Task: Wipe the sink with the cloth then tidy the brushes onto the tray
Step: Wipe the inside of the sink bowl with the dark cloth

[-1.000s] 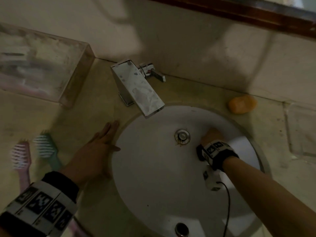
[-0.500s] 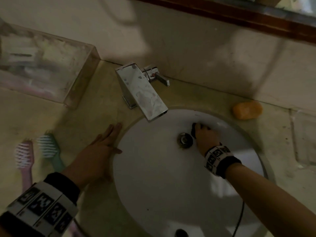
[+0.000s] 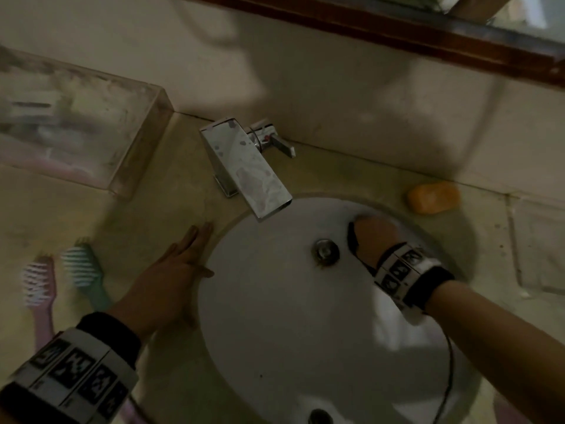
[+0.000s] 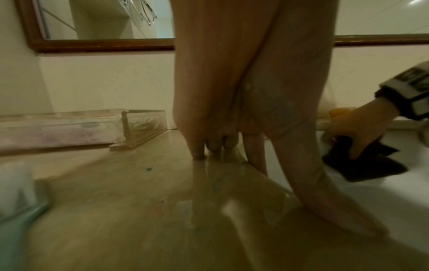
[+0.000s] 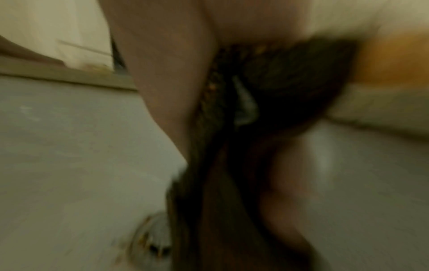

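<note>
My right hand (image 3: 371,237) is inside the white sink (image 3: 275,316), right of the drain (image 3: 325,251), near the far wall of the bowl. It grips a dark cloth (image 4: 364,163) against the basin; the cloth (image 5: 267,88) shows blurred under the fingers in the right wrist view. My left hand (image 3: 183,261) lies flat, fingers straight, on the counter at the sink's left rim. A pink brush (image 3: 38,286) and a green brush (image 3: 84,269) lie on the counter at the left. The clear tray (image 3: 91,142) stands at the back left with blurred items inside.
A chrome tap (image 3: 244,169) juts over the sink's back edge. An orange soap bar (image 3: 434,198) sits on the counter at the back right. A wood-framed mirror (image 3: 397,29) runs along the wall above. A thin cable (image 3: 449,371) hangs from my right wrist.
My right hand with the cloth has swept from right of the drain to the drain's far side, then rightward along the bowl's far wall. The left hand stayed put.
</note>
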